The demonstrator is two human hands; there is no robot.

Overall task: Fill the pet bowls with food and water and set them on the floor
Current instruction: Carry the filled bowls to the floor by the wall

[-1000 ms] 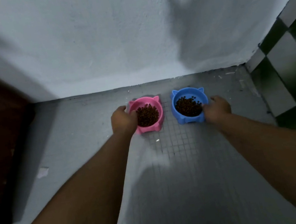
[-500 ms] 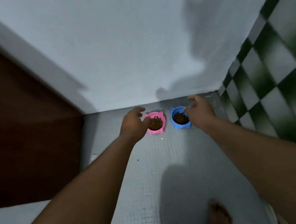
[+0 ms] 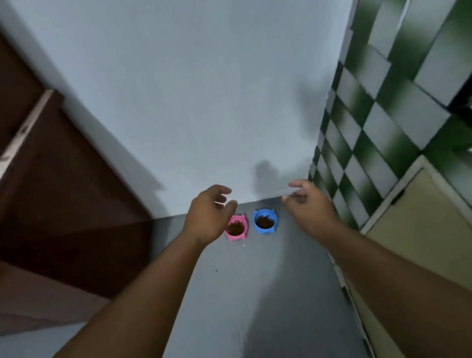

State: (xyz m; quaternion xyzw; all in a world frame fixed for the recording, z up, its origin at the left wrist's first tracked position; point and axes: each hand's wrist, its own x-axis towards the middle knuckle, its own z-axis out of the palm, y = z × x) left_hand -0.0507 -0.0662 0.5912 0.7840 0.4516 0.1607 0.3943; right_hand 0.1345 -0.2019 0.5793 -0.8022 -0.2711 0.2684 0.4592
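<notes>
1. Against the wall point(image 3: 200, 92), at the floor's point(image 3: 268, 281) far edge, pink bowl point(image 3: 245, 233) and blue bowl point(image 3: 267, 231) sit side by side with kibble point(image 3: 235, 228), low for a pet.
2. Left hand point(image 3: 208, 217) and right hand point(image 3: 309, 206) hover above, released and empty.

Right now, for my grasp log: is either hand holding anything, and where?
Nothing is held: the left hand and right hand are open, off the pink bowl and blue bowl.
</notes>
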